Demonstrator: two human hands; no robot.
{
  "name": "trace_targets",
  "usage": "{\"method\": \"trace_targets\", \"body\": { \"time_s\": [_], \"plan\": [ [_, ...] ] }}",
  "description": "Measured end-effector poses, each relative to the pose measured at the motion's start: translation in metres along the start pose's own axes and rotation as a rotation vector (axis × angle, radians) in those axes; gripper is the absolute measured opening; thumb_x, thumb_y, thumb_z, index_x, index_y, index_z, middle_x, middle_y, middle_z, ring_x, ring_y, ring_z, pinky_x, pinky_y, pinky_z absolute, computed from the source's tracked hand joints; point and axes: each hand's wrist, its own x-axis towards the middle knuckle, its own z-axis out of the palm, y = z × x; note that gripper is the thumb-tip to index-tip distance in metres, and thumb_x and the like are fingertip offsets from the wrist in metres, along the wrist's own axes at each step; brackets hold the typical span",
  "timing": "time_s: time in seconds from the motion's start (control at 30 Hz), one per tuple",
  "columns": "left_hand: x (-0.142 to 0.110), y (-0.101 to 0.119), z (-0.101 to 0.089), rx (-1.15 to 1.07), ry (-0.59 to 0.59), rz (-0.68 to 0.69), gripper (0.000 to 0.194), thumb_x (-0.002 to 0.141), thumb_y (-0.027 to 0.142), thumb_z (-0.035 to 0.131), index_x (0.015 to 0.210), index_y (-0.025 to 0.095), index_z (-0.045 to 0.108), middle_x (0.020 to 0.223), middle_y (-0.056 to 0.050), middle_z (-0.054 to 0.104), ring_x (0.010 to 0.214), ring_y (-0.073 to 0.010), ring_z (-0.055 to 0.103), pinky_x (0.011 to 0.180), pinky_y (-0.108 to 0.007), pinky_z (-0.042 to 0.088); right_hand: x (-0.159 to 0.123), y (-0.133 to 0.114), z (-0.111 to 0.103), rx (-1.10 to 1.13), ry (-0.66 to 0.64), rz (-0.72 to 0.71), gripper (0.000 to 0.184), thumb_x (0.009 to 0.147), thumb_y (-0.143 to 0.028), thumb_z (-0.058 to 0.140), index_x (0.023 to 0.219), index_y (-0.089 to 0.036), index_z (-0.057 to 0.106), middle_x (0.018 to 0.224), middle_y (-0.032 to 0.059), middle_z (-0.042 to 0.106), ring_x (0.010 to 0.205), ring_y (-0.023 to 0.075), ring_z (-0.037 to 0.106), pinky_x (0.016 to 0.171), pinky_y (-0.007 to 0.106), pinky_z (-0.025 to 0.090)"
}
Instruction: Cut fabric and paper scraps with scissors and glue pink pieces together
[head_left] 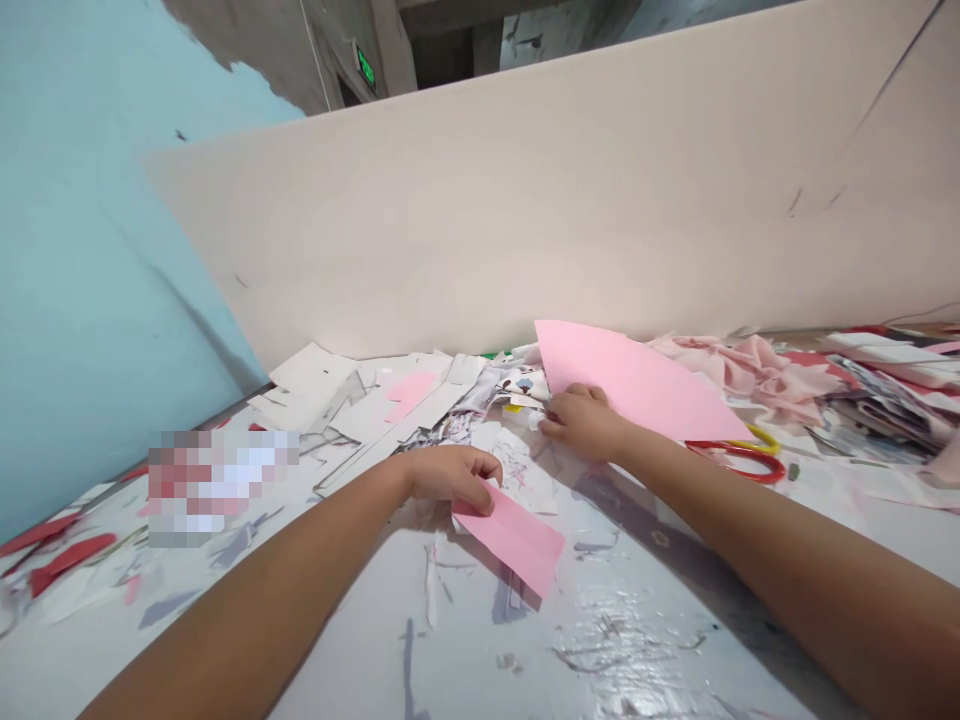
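Note:
My left hand (454, 475) pinches a small rectangular piece of pink paper (517, 540) between thumb and fingers, just above the white tabletop. Further back, my right hand (581, 422) has its fingers curled down at a small whitish object (534, 420). What those fingers grip is partly hidden, and I cannot make out its kind. Behind and beside that hand a large fan-shaped pink sheet (637, 385) stands tilted. Scissors with red and yellow handles (750, 460) lie partly under the sheet's lower right edge.
White paper offcuts (315, 390) and thin scraps are heaped at the back left. Red scraps (71, 560) lie along the left side. Crumpled pink fabric or paper (780, 375) is piled at the back right. A pale upright panel (525, 220) closes off the table's (450, 660) far edge.

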Motion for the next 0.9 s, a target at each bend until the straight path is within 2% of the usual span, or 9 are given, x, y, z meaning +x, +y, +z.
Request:
{"method": "trace_targets", "body": {
  "time_s": [0.17, 0.3, 0.43, 0.53, 0.6, 0.67, 0.77, 0.8, 0.9],
  "plan": [
    [0.002, -0.004, -0.001, -0.021, -0.008, 0.01, 0.017, 0.058, 0.02, 0.058, 0.064, 0.019, 0.042, 0.06, 0.005, 0.04, 0.052, -0.008, 0.038, 0.045, -0.02, 0.028, -0.004, -0.005, -0.014, 0.359, 0.022, 0.076, 0.03, 0.078, -0.04, 0.041, 0.067, -0.018, 0.058, 0.07, 0.0023, 0.06, 0.072, 0.0181, 0.052, 0.071, 0.03, 0.036],
    [0.002, -0.003, 0.0, -0.04, -0.009, -0.001, 0.017, 0.058, 0.021, 0.058, 0.065, 0.019, 0.042, 0.06, 0.005, 0.041, 0.051, -0.0083, 0.04, 0.045, -0.021, 0.03, -0.005, -0.005, -0.03, 0.66, 0.134, 0.113, 0.025, 0.075, -0.041, 0.047, 0.075, -0.018, 0.056, 0.08, 0.0027, 0.061, 0.074, 0.0159, 0.055, 0.066, 0.026, 0.04],
    [-0.003, 0.005, 0.0, -0.047, 0.004, 0.001, 0.016, 0.057, 0.019, 0.057, 0.063, 0.019, 0.043, 0.06, 0.005, 0.042, 0.052, -0.0082, 0.042, 0.046, -0.02, 0.032, -0.003, -0.005, -0.049, 0.923, 0.233, 0.105, 0.021, 0.08, -0.039, 0.039, 0.08, -0.02, 0.047, 0.089, 0.0044, 0.059, 0.079, 0.0144, 0.057, 0.066, 0.026, 0.046],
    [-0.009, 0.014, -0.001, -0.04, 0.008, 0.035, 0.014, 0.059, 0.018, 0.057, 0.064, 0.019, 0.044, 0.06, 0.005, 0.043, 0.054, -0.0081, 0.044, 0.048, -0.019, 0.033, -0.005, -0.012, -0.064, 1.212, 0.276, 0.129, 0.016, 0.083, -0.035, 0.032, 0.084, -0.022, 0.042, 0.093, 0.0039, 0.057, 0.07, 0.0138, 0.058, 0.059, 0.028, 0.048],
    [-0.014, 0.021, -0.001, -0.006, 0.048, 0.074, 0.011, 0.061, 0.019, 0.056, 0.066, 0.019, 0.046, 0.063, 0.005, 0.045, 0.056, -0.008, 0.044, 0.048, -0.019, 0.033, -0.009, -0.018, -0.071, 1.413, 0.304, 0.184, 0.013, 0.084, -0.034, 0.034, 0.084, -0.023, 0.04, 0.088, 0.0022, 0.057, 0.06, 0.0127, 0.056, 0.053, 0.027, 0.046],
    [-0.023, 0.031, -0.001, 0.038, 0.082, 0.119, 0.01, 0.063, 0.019, 0.056, 0.069, 0.02, 0.048, 0.065, 0.005, 0.047, 0.057, -0.0078, 0.044, 0.048, -0.018, 0.032, -0.013, -0.026, -0.074, 1.494, 0.252, 0.255, 0.017, 0.085, -0.038, 0.034, 0.082, -0.023, 0.04, 0.074, 0.0005, 0.055, 0.049, 0.0112, 0.051, 0.046, 0.025, 0.043],
    [-0.042, 0.046, -0.001, 0.072, 0.106, 0.209, 0.01, 0.066, 0.02, 0.059, 0.074, 0.02, 0.052, 0.064, 0.005, 0.048, 0.055, -0.007, 0.043, 0.048, -0.018, 0.032, -0.02, -0.035, -0.068, 1.434, 0.057, 0.309, 0.022, 0.081, -0.045, 0.041, 0.082, -0.023, 0.038, 0.058, -0.0033, 0.047, 0.041, 0.0102, 0.043, 0.039, 0.023, 0.037],
    [-0.047, 0.05, -0.001, 0.051, 0.108, 0.252, 0.011, 0.066, 0.021, 0.06, 0.074, 0.02, 0.053, 0.063, 0.005, 0.047, 0.054, -0.0065, 0.042, 0.048, -0.018, 0.032, -0.023, -0.036, -0.064, 1.39, -0.008, 0.307, 0.024, 0.078, -0.043, 0.049, 0.085, -0.024, 0.036, 0.059, -0.0043, 0.047, 0.041, 0.0103, 0.044, 0.038, 0.023, 0.036],
    [-0.051, 0.053, 0.001, -0.153, 0.116, 0.37, 0.016, 0.066, 0.024, 0.063, 0.076, 0.02, 0.051, 0.059, 0.005, 0.046, 0.049, -0.0061, 0.042, 0.047, -0.018, 0.032, -0.034, -0.035, -0.051, 1.243, -0.175, 0.287, 0.046, 0.063, -0.021, 0.062, 0.096, -0.028, 0.03, 0.07, -0.0051, 0.052, 0.047, 0.0107, 0.05, 0.04, 0.022, 0.037]
  ]
}}
